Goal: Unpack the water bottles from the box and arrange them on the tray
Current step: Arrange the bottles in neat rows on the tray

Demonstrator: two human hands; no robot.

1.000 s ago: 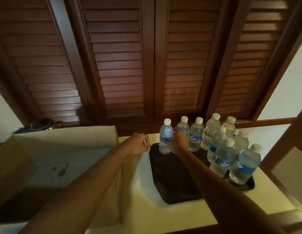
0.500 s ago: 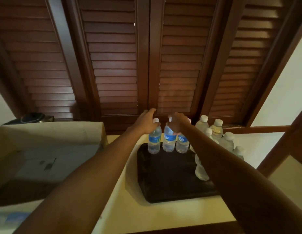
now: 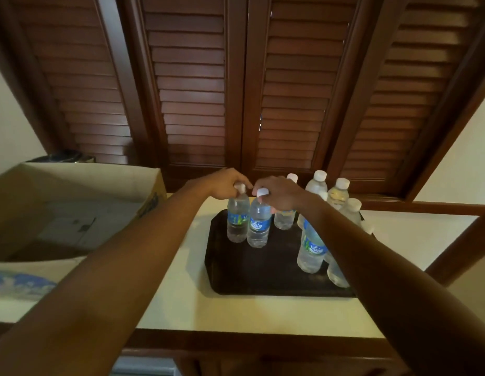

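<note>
A dark tray (image 3: 265,272) lies on the cream counter and carries several clear water bottles with white caps and blue labels. My left hand (image 3: 226,184) grips the cap of the leftmost bottle (image 3: 237,221), which stands upright at the tray's far left. My right hand (image 3: 279,195) pinches the cap of the bottle beside it (image 3: 259,226), also upright on the tray. More bottles (image 3: 313,248) stand along the tray's back and right side, partly hidden by my right forearm. The open cardboard box (image 3: 73,210) sits at the left.
Dark louvered wooden shutters (image 3: 235,90) rise right behind the counter. The cream counter (image 3: 235,310) has a wooden front edge below. A wooden rail (image 3: 458,242) slants at the right. A dark round object (image 3: 65,157) sits behind the box.
Both hands have shifted with their two bottles a little toward me on the tray's left part. The grips on the caps stay the same.
</note>
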